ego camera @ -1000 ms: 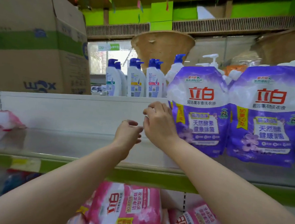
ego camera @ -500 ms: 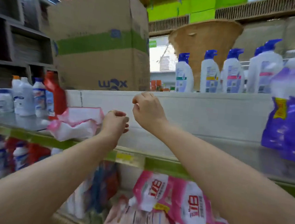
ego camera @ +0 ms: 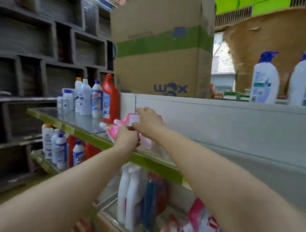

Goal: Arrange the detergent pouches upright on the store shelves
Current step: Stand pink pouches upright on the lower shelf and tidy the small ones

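A pink detergent pouch [ego camera: 123, 124] lies slumped on the glass shelf [ego camera: 85, 130] beside a red bottle [ego camera: 110, 101]. My left hand [ego camera: 127, 136] grips its lower front part. My right hand [ego camera: 148, 122] holds its upper edge near the white back panel [ego camera: 221, 125]. More pink pouches [ego camera: 207, 228] lie on the shelf below at the lower right. The middle of the held pouch is hidden behind my hands.
White and blue bottles [ego camera: 85, 97] stand left of the red bottle. A large cardboard box [ego camera: 163, 49] sits on the top ledge, with pump bottles [ego camera: 266, 79] to its right. The lower shelf holds more bottles [ego camera: 58, 147] and refill packs [ego camera: 133, 195]. Grey cubby shelves [ego camera: 35, 39] fill the left.
The view swung left, away from the purple pouches. Both hands moved left from the bare back panel to the pink pouch and took hold of it.
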Demonstrator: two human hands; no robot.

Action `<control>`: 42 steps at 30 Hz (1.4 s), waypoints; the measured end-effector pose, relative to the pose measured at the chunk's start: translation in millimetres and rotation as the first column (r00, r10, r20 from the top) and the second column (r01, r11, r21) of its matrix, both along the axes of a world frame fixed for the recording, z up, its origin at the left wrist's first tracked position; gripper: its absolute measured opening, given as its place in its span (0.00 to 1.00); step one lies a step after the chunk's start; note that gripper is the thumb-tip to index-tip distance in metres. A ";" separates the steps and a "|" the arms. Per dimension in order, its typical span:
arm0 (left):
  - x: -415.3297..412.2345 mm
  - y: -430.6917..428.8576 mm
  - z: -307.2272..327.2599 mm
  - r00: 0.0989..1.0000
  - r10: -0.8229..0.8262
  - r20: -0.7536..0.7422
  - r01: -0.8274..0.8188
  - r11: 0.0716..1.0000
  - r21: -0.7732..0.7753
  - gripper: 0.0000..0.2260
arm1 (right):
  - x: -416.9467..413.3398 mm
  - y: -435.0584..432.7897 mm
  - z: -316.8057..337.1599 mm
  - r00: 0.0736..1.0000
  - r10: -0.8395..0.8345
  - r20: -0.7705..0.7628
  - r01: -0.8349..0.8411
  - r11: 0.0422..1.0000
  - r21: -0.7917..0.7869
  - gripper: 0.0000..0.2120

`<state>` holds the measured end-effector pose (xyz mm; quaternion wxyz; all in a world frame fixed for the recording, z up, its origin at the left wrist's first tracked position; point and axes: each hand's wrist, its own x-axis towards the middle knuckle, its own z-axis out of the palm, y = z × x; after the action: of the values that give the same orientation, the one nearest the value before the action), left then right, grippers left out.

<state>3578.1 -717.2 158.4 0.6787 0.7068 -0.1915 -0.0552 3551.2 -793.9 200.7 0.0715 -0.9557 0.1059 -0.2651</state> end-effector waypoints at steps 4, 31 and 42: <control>11.1 -8.3 -6.2 0.997 0.063 0.034 -0.064 0.998 0.013 0.07 | 27.0 -9.5 -5.2 0.997 -0.048 -0.061 0.045 0.997 -0.055 0.26; -40.8 -60.8 3.7 0.589 -0.654 -0.475 0.361 0.739 -0.569 0.20 | -121.4 -75.1 -19.5 0.997 -0.070 -0.012 0.071 0.982 0.175 0.17; -54.7 -49.7 -12.0 0.766 -0.558 -0.319 0.280 0.736 -0.617 0.16 | -94.2 -96.4 -6.1 0.961 -0.274 -0.038 0.259 0.842 0.473 0.16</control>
<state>3523.4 -766.9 146.5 0.8410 0.3869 -0.1826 -0.3312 3457.0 -890.3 194.5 0.2666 -0.8809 0.2979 -0.2535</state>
